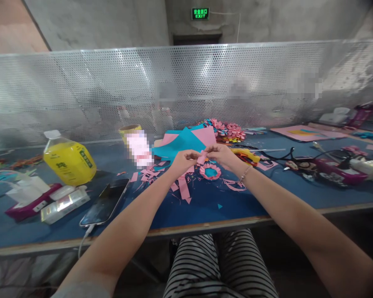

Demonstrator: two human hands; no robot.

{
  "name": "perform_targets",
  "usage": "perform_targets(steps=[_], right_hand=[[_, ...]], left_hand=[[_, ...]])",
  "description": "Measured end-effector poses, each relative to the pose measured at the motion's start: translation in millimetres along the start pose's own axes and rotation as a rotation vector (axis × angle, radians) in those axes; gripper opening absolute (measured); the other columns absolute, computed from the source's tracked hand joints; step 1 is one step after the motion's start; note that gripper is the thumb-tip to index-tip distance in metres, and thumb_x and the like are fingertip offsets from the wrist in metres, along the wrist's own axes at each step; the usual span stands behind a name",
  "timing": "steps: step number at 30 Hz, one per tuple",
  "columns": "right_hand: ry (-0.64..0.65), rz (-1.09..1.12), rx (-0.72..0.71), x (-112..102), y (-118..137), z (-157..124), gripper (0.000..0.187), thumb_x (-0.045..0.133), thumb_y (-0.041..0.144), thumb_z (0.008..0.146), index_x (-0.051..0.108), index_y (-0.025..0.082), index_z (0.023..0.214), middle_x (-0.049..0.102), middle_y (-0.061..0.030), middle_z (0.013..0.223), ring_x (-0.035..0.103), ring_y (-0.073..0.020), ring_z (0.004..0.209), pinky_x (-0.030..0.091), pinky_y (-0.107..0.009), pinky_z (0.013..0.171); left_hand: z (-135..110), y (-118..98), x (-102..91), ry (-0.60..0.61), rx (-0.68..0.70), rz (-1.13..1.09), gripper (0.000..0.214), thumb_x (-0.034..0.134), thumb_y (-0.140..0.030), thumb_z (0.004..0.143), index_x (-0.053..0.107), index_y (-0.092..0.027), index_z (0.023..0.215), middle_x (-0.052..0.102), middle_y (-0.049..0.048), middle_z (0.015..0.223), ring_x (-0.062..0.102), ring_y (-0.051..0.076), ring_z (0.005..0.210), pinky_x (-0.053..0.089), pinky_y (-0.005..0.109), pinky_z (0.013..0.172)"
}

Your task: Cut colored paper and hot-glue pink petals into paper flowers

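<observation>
Between my two hands is a small pink paper piece (202,157), pinched from both sides above the table. My left hand (186,160) has its fingertips closed on the piece's left edge. On the right edge, my right hand (220,155) grips it between thumb and fingers. Just below lies a pink paper ring (210,171) with petal-like folds and a blue middle. Pink paper strips (183,188) and scraps are scattered under and left of my hands. Blue paper sheets (177,145) and a pink sheet (207,135) lie behind them.
A yellow-handled tool (247,156) lies right of my hands. Finished paper flowers (226,130) are heaped behind. To the left are a lit phone screen (139,149), a dark charging phone (105,203), a jug of yellow liquid (70,159) and tissues (27,192). A perforated metal screen (186,82) borders the table's back.
</observation>
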State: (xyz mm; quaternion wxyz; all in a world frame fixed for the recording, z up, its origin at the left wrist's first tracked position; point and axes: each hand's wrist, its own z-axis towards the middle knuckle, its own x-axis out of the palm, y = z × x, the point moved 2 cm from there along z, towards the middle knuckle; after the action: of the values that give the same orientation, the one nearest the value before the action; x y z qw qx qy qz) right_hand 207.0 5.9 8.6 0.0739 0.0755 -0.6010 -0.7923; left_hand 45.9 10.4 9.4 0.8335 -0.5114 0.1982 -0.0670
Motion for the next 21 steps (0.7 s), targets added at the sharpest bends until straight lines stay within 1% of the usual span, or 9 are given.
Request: perform_targets(steps=[3,5,7,9,10,12,14,17,21], right_hand=[[0.052,-0.191,-0.032,-4.2,5.1,1.5,0.019,0.061,0.027,0.061,0.056,0.015,0.075,0.062,-0.0026,0.073,0.058,-0.0129,0.068,0.046,-0.026,0.068],[0.006,-0.53,-0.063,-20.7,9.2,4.1,0.021,0.059,0.028,0.064,0.058,0.014,0.08,0.064,-0.007,0.079,0.059,-0.016,0.073,0.045,-0.027,0.069],[-0.147,-1.003,-0.07,-50.1,12.4,5.7,0.02,0.057,0.028,0.067,0.06,0.012,0.078,0.065,-0.0126,0.083,0.06,-0.021,0.081,0.044,-0.03,0.073],[-0.297,-1.308,0.067,-87.2,10.3,5.3,0.024,0.054,0.031,0.071,0.062,0.01,0.075,0.065,-0.0182,0.083,0.06,-0.0264,0.084,0.043,-0.033,0.071],[-0.319,-1.398,0.158,-105.3,7.0,4.7,0.026,0.054,0.032,0.071,0.063,0.009,0.074,0.065,-0.0202,0.082,0.061,-0.0281,0.082,0.044,-0.034,0.068],[-0.269,-1.466,0.332,-135.3,-2.6,3.5,0.028,0.057,0.036,0.068,0.065,0.009,0.073,0.065,-0.02,0.079,0.062,-0.0279,0.075,0.044,-0.033,0.062],[-0.191,-1.442,0.46,-153.5,-12.8,3.2,0.032,0.059,0.041,0.065,0.066,0.01,0.073,0.066,-0.0172,0.074,0.062,-0.0263,0.069,0.044,-0.032,0.057],[-0.151,-1.408,0.501,-160.5,-23.5,5.7,0.03,0.059,0.038,0.064,0.068,0.011,0.073,0.066,-0.0142,0.071,0.061,-0.0239,0.065,0.043,-0.031,0.054],[-0.213,-1.39,0.497,-159.3,-34.2,9.4,0.014,0.059,0.022,0.063,0.068,0.012,0.066,0.065,-0.0149,0.066,0.06,-0.0247,0.064,0.043,-0.032,0.055]], left_hand=[[1.4,5.3,-0.4,-0.028,0.009,0.029,0.016,0.066,-0.028,0.062,0.065,-0.016,0.072,0.065,0.0026,0.072,0.058,0.013,0.069,0.047,0.029,0.07],[1.4,5.0,-0.8,-0.031,0.015,0.061,0.018,0.066,-0.032,0.064,0.066,-0.016,0.073,0.065,0.0032,0.072,0.058,0.014,0.069,0.047,0.03,0.069],[1.0,1.9,-1.6,-0.049,0.022,0.11,0.019,0.065,-0.034,0.064,0.066,-0.016,0.072,0.065,0.0039,0.072,0.058,0.014,0.068,0.047,0.029,0.069],[0.3,-1.6,-2.0,-0.07,0.03,0.152,0.02,0.065,-0.035,0.064,0.066,-0.017,0.071,0.065,0.0046,0.073,0.057,0.014,0.069,0.047,0.029,0.068],[0.1,-2.7,-2.1,-0.077,0.032,0.167,0.02,0.065,-0.035,0.064,0.066,-0.017,0.071,0.066,0.0049,0.073,0.057,0.015,0.069,0.047,0.029,0.067],[-0.1,-2.7,-2.1,-0.085,0.032,0.189,0.019,0.065,-0.036,0.064,0.065,-0.017,0.069,0.066,0.0052,0.073,0.058,0.015,0.07,0.046,0.029,0.067],[0.2,-0.2,-2.3,-0.095,0.03,0.196,0.02,0.065,-0.036,0.064,0.064,-0.017,0.067,0.065,0.0052,0.072,0.057,0.015,0.07,0.046,0.029,0.067],[0.8,4.0,-2.3,-0.092,0.022,0.177,0.021,0.066,-0.037,0.063,0.063,-0.016,0.066,0.065,0.005,0.071,0.057,0.015,0.068,0.047,0.029,0.067],[0.8,3.3,-1.6,-0.103,-0.014,0.117,0.023,0.069,-0.036,0.059,0.06,-0.015,0.064,0.062,0.0028,0.065,0.055,0.013,0.063,0.046,0.029,0.065]])
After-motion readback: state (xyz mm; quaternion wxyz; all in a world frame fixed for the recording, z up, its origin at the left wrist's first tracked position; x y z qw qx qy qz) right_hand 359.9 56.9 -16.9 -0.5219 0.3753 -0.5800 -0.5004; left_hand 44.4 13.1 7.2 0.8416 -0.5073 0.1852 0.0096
